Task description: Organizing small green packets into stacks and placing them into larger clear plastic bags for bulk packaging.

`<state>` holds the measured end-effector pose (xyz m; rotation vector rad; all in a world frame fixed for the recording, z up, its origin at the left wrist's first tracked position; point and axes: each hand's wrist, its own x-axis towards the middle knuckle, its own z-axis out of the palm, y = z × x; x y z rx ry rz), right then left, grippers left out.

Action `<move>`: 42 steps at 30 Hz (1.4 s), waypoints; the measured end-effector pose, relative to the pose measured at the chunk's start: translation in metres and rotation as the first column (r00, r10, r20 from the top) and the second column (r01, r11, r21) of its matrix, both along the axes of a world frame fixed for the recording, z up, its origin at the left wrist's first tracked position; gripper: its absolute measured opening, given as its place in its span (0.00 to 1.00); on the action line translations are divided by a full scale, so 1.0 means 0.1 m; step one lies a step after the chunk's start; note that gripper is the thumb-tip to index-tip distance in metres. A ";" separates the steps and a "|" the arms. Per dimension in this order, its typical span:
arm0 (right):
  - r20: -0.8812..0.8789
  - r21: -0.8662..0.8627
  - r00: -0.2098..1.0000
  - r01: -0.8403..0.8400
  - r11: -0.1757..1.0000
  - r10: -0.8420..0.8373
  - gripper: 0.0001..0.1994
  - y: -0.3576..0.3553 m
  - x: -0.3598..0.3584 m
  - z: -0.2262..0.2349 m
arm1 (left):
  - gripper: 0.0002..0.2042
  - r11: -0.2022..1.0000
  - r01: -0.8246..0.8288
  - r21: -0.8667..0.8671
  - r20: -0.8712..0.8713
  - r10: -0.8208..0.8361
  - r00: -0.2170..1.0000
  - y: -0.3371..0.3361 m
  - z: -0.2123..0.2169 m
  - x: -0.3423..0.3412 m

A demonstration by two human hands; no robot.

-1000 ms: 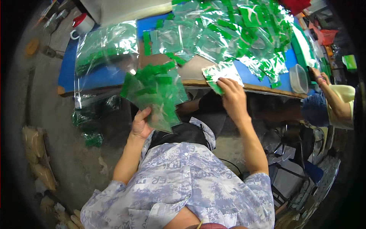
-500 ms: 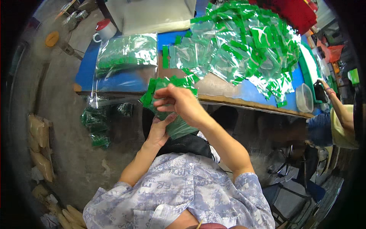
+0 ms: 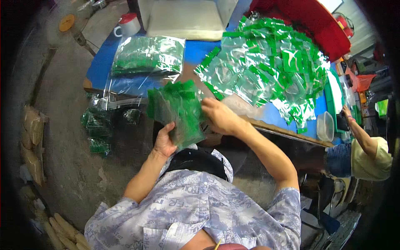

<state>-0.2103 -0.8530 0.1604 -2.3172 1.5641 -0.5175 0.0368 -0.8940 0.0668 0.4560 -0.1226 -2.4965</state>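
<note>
- So left hand (image 3: 164, 141) grips the bag stack (image 3: 177, 110) from below, near the worktop (image 3: 100, 68) edge.
- Right hand (image 3: 218, 116) pinches its right side.
- Looks light, floppy, slippery (hold the green strips).

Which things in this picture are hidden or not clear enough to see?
- Head view: left hand fingers, behind the green bag stack.
- Right hand fingertips, hidden at the stack's edge.
- Contents of the clear bags: too small.
- Co-worker: cut off by the right rim.
</note>
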 end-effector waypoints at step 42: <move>-0.115 -0.189 0.949 0.268 0.945 -0.292 0.29 0.39 0.05 -0.19 | 0.31 0.994 0.108 -0.028 0.065 -0.106 0.992 0.10 -0.01 0.29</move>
